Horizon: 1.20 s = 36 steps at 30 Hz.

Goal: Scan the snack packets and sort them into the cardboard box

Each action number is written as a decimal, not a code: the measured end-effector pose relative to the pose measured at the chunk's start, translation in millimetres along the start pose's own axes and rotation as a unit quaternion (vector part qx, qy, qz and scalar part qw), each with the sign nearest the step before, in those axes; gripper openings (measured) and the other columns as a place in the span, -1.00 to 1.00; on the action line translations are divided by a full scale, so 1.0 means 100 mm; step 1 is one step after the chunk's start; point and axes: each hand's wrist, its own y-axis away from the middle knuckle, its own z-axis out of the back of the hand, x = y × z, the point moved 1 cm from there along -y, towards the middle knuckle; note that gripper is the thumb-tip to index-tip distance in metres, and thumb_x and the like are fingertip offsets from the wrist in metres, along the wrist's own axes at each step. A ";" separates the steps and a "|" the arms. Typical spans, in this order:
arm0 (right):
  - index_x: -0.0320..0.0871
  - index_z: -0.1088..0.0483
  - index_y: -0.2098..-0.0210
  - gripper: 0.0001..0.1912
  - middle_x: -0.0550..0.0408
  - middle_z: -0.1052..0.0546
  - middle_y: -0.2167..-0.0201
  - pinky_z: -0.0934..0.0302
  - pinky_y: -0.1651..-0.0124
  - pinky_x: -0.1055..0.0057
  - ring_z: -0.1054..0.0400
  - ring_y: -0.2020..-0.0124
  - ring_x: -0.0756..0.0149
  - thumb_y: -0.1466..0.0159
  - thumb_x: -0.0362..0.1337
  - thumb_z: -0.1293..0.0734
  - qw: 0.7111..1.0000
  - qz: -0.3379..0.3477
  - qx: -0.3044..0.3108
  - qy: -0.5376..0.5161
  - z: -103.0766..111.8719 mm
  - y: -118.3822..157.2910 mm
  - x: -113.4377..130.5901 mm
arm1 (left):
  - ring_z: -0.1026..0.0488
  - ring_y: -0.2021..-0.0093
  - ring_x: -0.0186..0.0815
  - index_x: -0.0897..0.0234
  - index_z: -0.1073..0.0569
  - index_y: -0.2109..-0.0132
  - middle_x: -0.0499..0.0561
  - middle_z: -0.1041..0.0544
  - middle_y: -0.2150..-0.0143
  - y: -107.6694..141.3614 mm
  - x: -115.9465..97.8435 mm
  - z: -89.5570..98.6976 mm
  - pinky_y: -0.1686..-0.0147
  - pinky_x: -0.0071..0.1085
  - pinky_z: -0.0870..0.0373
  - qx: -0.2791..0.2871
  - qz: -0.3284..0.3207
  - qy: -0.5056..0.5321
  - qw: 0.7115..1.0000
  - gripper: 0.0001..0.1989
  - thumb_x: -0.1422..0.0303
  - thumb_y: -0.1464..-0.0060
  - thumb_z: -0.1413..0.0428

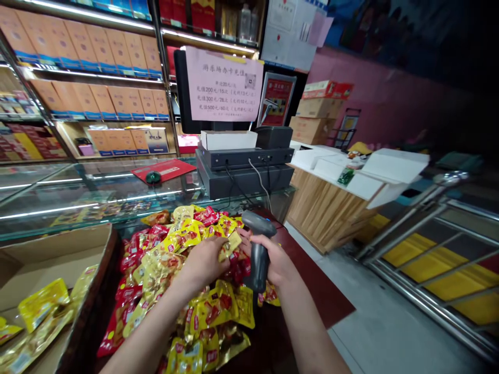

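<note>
A large pile of red, yellow and gold snack packets covers the dark red table. My left hand is over the middle of the pile, its fingers closed on a small yellow packet. Just right of it, my right hand is wrapped round the handle of a dark barcode scanner, whose head points up and to the left above the packets. The fingertips of my right hand come close to the yellow packet; whether they touch it is unclear.
An open cardboard box with several packets stands at the left. Behind the pile are a glass counter, a black mouse on a red mat, and a register with cables. A wooden cabinet and metal railing are at the right.
</note>
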 end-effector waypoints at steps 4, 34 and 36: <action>-0.15 -0.45 0.33 -0.76 0.06 -0.56 0.26 -0.29 0.10 0.34 -0.43 0.15 0.21 0.04 -0.34 -0.42 0.999 0.041 0.010 0.034 -0.23 -0.05 -0.07 | -0.48 0.27 -0.24 0.25 -0.48 0.07 0.02 -0.56 0.23 -0.08 0.29 0.23 0.23 -0.38 -0.35 0.006 0.033 0.219 0.975 -0.64 0.40 0.06 -0.03; -0.17 -0.40 0.55 -0.80 0.15 -0.39 0.73 -0.14 0.61 0.45 -0.22 0.73 0.41 -0.10 -0.18 -0.32 0.936 0.106 0.078 0.327 -0.94 0.04 -0.38 | -0.54 0.31 -0.21 0.36 -0.51 0.28 0.05 -0.60 0.33 -0.20 0.88 0.37 0.22 -0.34 -0.43 -0.140 0.088 0.581 0.797 -0.54 0.23 0.39 -0.37; -0.16 -0.37 0.60 -0.79 0.17 -0.36 0.76 -0.13 0.63 0.46 -0.20 0.75 0.43 -0.10 -0.19 -0.31 0.932 0.106 0.074 0.338 -0.96 0.05 -0.37 | -0.54 0.33 -0.22 0.36 -0.51 0.30 0.03 -0.60 0.36 -0.21 0.88 0.37 0.25 -0.35 -0.43 -0.139 0.090 0.580 0.797 -0.56 0.23 0.39 -0.37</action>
